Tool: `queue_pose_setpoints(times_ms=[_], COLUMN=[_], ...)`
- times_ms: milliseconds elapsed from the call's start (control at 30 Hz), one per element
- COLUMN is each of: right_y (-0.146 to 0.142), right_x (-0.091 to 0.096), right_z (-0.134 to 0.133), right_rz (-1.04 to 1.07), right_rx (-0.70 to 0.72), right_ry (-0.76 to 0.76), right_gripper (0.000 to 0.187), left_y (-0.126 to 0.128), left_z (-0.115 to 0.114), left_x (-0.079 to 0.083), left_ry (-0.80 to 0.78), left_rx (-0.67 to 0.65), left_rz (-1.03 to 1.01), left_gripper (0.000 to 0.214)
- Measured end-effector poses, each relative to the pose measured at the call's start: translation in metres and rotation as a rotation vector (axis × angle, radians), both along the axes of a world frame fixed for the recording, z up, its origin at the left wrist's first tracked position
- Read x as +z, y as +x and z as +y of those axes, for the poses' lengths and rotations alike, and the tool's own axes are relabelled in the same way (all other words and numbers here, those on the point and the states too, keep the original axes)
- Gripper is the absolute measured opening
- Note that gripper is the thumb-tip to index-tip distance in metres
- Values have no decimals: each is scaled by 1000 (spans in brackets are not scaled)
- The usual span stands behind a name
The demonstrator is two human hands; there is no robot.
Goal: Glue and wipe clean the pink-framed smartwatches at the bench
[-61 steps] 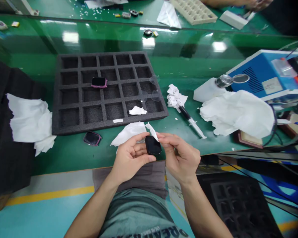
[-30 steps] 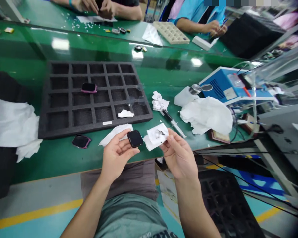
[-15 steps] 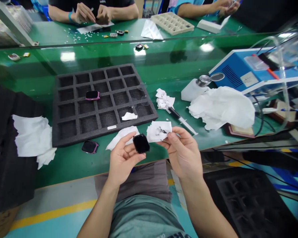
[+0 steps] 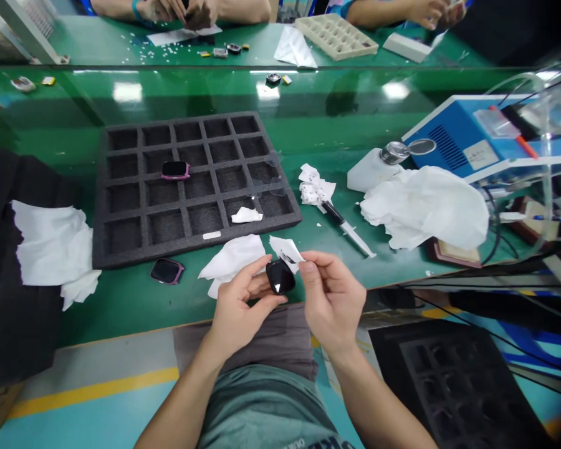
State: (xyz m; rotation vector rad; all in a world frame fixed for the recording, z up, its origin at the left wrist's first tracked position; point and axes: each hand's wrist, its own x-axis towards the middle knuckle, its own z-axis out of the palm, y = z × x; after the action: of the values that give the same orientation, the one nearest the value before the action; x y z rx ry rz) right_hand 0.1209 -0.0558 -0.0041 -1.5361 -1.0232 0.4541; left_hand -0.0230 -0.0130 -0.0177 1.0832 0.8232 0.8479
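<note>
My left hand (image 4: pixel 241 307) is closed round a small black watch body (image 4: pixel 280 277), holding it by its edges over the table's near edge. My right hand (image 4: pixel 333 298) pinches a small soiled white wipe (image 4: pixel 287 251) against the watch's upper right side. A pink-rimmed watch (image 4: pixel 175 169) sits in a cell of the black foam tray (image 4: pixel 129 243). Another pink-rimmed watch (image 4: pixel 167 271) lies on the green table (image 4: pixel 327 125) in front of the tray.
White cloths (image 4: pixel 51 243) lie at the left, a white wipe (image 4: pixel 231 259) under my hands, a crumpled one (image 4: pixel 425 206) at the right. A syringe (image 4: pixel 350 229), a white dispenser bottle (image 4: pixel 371 171) and a blue machine (image 4: pixel 477 137) stand at the right. Other people's hands (image 4: pixel 182 9) work across the table.
My right hand has brought the wipe back from beside the watch onto its upper right edge. My left hand has tilted the watch slightly.
</note>
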Motion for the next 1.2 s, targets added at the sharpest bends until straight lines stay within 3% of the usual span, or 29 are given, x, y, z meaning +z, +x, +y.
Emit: queue_pose_setpoints(times_ms=[200,400,567,767,933,1200], right_y=[1,3,1,3,6,5], right_x=[-8,-16,-18,-22,-28,-27], right_z=[-4,-6,-9,-9,-4,-2], right_rz=[-201,-228,-35,220,335,430], right_rx=[59,134,196,158,145,254], right_ry=[59,123,102,12,9,78], right_gripper=[15,15,12,13,14,6], left_y=[1,1,3,3,2,0], left_z=[-2,-2,-2,-2,-1,1], left_x=[-2,-6,-8,-7,-7,-5], left_ry=[-9,45,98,86,106,112], left_rx=[-1,-19,-45,-21,-22,-95], left_rz=[-16,-21,-29,14,2,-22], left_gripper=[63,61,61,62,64,64])
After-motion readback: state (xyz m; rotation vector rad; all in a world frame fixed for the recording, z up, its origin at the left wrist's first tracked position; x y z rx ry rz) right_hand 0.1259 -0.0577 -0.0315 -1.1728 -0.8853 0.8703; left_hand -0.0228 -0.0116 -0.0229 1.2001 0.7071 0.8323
